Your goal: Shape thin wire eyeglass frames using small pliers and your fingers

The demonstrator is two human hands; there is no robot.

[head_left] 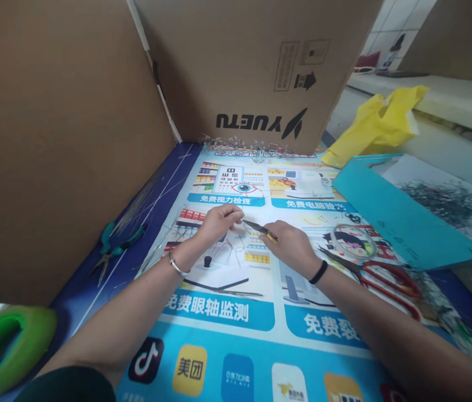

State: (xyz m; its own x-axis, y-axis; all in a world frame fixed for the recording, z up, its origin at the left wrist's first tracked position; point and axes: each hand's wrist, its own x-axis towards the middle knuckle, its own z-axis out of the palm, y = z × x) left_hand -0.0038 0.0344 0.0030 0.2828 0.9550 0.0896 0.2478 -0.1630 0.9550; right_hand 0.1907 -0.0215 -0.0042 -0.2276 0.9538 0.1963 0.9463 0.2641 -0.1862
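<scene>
My left hand [222,219] is closed in a pinch on a thin wire [238,252], which loops down below the fingertips over the printed sheet. What sits right between the fingertips is too small to see clearly. My right hand [288,245] grips small dark-bladed snips [256,226] with a yellowish handle. Their tips point left and lie close beside my left fingertips; I cannot tell whether they touch the wire. Right of my right wrist lie red-handled scissors [386,279] and a coil of wire [353,240].
Cardboard walls [236,67] stand at the back and left. Teal-handled pliers [112,245] and a green tape roll [37,340] are at left. A turquoise folder [386,218] with wire clippings [441,201] and a yellow bag [376,125] are at right. Scraps line the back.
</scene>
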